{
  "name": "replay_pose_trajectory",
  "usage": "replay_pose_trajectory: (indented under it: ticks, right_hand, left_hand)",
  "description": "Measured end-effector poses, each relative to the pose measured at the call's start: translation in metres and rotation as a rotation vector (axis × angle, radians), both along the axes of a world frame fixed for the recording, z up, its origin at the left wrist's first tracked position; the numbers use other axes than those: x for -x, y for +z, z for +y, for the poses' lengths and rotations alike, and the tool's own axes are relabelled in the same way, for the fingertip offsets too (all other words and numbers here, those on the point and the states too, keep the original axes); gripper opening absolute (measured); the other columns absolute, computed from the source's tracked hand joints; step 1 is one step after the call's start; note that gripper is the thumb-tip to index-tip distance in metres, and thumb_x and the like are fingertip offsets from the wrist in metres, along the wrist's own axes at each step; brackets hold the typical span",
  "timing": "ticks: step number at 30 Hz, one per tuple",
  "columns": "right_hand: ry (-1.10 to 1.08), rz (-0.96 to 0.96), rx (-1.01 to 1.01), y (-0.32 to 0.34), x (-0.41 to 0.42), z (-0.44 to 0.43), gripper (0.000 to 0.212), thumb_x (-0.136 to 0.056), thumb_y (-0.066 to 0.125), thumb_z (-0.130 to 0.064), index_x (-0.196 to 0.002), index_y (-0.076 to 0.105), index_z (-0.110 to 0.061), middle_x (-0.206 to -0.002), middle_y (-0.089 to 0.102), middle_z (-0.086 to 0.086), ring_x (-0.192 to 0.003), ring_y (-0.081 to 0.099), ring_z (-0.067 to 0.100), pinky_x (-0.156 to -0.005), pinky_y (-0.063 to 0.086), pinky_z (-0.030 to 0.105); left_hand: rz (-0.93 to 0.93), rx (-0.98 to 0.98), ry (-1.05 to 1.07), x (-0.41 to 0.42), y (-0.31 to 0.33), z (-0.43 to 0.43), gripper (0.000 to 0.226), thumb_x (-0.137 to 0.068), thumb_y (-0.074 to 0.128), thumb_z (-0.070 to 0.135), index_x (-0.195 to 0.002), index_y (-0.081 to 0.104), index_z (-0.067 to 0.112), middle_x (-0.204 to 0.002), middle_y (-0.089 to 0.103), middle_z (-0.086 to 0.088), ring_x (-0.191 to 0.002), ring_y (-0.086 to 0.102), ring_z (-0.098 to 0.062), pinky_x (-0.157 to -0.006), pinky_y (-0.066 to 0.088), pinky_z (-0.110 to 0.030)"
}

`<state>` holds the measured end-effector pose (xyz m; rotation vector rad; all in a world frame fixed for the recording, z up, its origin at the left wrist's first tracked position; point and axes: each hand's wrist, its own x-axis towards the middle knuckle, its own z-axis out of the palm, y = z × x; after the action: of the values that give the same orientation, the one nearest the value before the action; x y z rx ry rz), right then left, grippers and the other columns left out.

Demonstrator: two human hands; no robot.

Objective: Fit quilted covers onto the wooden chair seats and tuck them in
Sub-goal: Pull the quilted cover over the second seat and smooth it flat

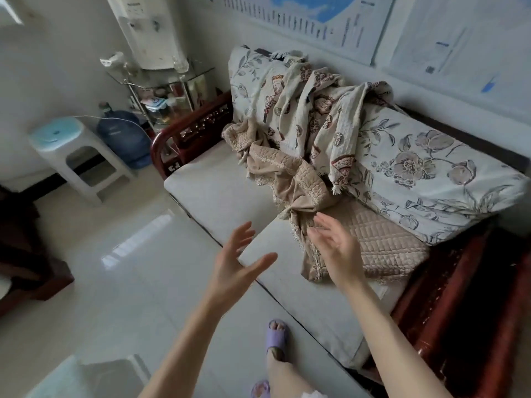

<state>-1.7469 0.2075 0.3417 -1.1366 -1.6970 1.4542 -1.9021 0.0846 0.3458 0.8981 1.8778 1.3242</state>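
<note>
Nearest, at 6 o'clock: two purple slippers [277,337], both worn, on pale floor tiles [115,254]. Above these, two bare forearms reaching toward 12 o'clock.

Next the left hand [232,262], in mid-air near picture centre, palm turned to 3 o'clock, fingers straight and spread, gripping nothing. Beside it at 3 o'clock the right hand [336,251], also spread and empty, palm turned to 9 o'clock, fingertips just over the near part of the quilted cover [382,245]; contact impossible to tell.

One quilted cover only, beige, lying on the seat of the wooden chair [448,305]. Near end spread flat at 4 o'clock from centre, the rest bunched and twisted. Long axis running from 5 o'clock to 11 o'clock, far end pointing toward the carved armrest [189,130].

Under it, two white seat cushions [218,191] laid end to end: one at 5 o'clock, partly covered; one at 10 o'clock, mostly bare.

Behind, against the chair back, two floral back cushions [431,173]. One patterned throw [324,110] with tassels draped over both, hanging down onto the bunched quilting.

Farther off at 9 o'clock, one white plastic stool [71,156] with a blue top. At 10 o'clock, one blue water jug [123,136] on the floor, one glass shelf unit [161,81], one white appliance [149,30] on top. At 1 o'clock, large printed charts [316,18] on the wall.
</note>
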Motion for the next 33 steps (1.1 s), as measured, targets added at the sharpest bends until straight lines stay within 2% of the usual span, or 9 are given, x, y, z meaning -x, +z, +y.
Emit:
replay_pose_trajectory:
  ticks: [5,8,13,18,21,25,29,31,33]
  right_hand:
    - [-0.119,-0.015,0.042,-0.022,0.028,0.046,0.028,-0.091,0.066,-0.022,-0.102,0.055,-0.045,-0.114,0.06,-0.014,-0.097,0.059,-0.013,-0.091,0.046,0.019]
    - [-0.238,-0.028,0.088,-0.041,0.037,0.071,0.027,-0.09,0.066,-0.019,-0.111,0.058,-0.034,-0.117,0.061,-0.008,-0.097,0.059,-0.012,-0.092,0.047,0.019]
    - [-0.384,-0.068,0.182,-0.065,0.038,0.086,0.035,-0.09,0.066,-0.018,-0.125,0.06,-0.015,-0.117,0.062,-0.007,-0.092,0.056,-0.02,-0.08,0.043,0.004]
    - [-0.549,-0.095,0.273,-0.097,0.039,0.089,0.034,-0.089,0.068,-0.024,-0.123,0.061,-0.02,-0.116,0.062,-0.013,-0.092,0.057,-0.018,-0.079,0.043,0.004]
    - [-0.638,-0.105,0.342,-0.125,0.043,0.087,0.032,-0.09,0.067,-0.027,-0.121,0.059,-0.024,-0.115,0.06,-0.015,-0.091,0.057,-0.018,-0.075,0.044,0.003]
    - [-0.737,-0.115,0.434,-0.177,0.048,0.081,0.033,-0.089,0.067,-0.033,-0.121,0.059,-0.026,-0.116,0.061,-0.015,-0.1,0.058,-0.008,-0.08,0.044,0.011]
    - [-0.875,-0.053,0.541,-0.24,0.049,0.079,0.02,-0.088,0.07,-0.029,-0.104,0.059,-0.036,-0.112,0.063,-0.014,-0.11,0.06,0.007,-0.088,0.043,0.021]
    - [-0.931,-0.017,0.598,-0.269,0.048,0.077,0.023,-0.088,0.07,-0.026,-0.108,0.06,-0.031,-0.116,0.062,-0.009,-0.114,0.058,0.011,-0.089,0.041,0.023]
    - [-0.975,0.002,0.628,-0.299,0.045,0.074,0.04,-0.087,0.072,-0.026,-0.123,0.058,-0.021,-0.123,0.06,-0.006,-0.119,0.055,0.011,-0.094,0.041,0.025]
  left_hand:
    - [0.023,0.058,-0.146,0.04,-0.016,0.069,0.073,-0.062,0.075,0.046,-0.129,0.047,0.035,-0.121,0.058,0.014,-0.111,0.053,0.008,-0.09,0.038,-0.011]
    - [0.025,0.114,-0.245,0.06,-0.029,0.11,0.072,-0.062,0.075,0.047,-0.127,0.046,0.037,-0.12,0.058,0.014,-0.112,0.053,0.004,-0.094,0.039,-0.017]
    - [0.021,0.203,-0.393,0.076,-0.052,0.156,0.077,-0.064,0.081,0.051,-0.13,0.046,0.034,-0.115,0.058,0.019,-0.112,0.054,0.0,-0.094,0.042,-0.024]
    - [-0.001,0.298,-0.564,0.083,-0.096,0.2,0.079,-0.064,0.075,0.05,-0.134,0.046,0.028,-0.116,0.058,0.013,-0.111,0.056,-0.005,-0.094,0.042,-0.025]
    - [-0.011,0.356,-0.644,0.085,-0.131,0.217,0.072,-0.072,0.079,0.039,-0.134,0.045,0.026,-0.117,0.058,0.009,-0.11,0.055,-0.006,-0.093,0.042,-0.026]
    - [-0.016,0.441,-0.67,0.085,-0.189,0.23,0.068,-0.074,0.08,0.033,-0.132,0.047,0.023,-0.115,0.059,0.004,-0.108,0.058,-0.012,-0.094,0.047,-0.031]
    - [-0.046,0.554,-0.688,0.078,-0.245,0.235,0.069,-0.077,0.077,0.036,-0.136,0.045,0.021,-0.12,0.058,0.001,-0.107,0.059,-0.016,-0.09,0.049,-0.033]
    - [-0.057,0.605,-0.68,0.072,-0.272,0.237,0.067,-0.079,0.076,0.035,-0.136,0.043,0.019,-0.122,0.057,-0.001,-0.106,0.059,-0.017,-0.086,0.048,-0.03]
    - [-0.043,0.637,-0.663,0.064,-0.299,0.24,0.066,-0.081,0.075,0.033,-0.137,0.043,0.017,-0.124,0.057,-0.002,-0.105,0.059,-0.017,-0.083,0.046,-0.029]
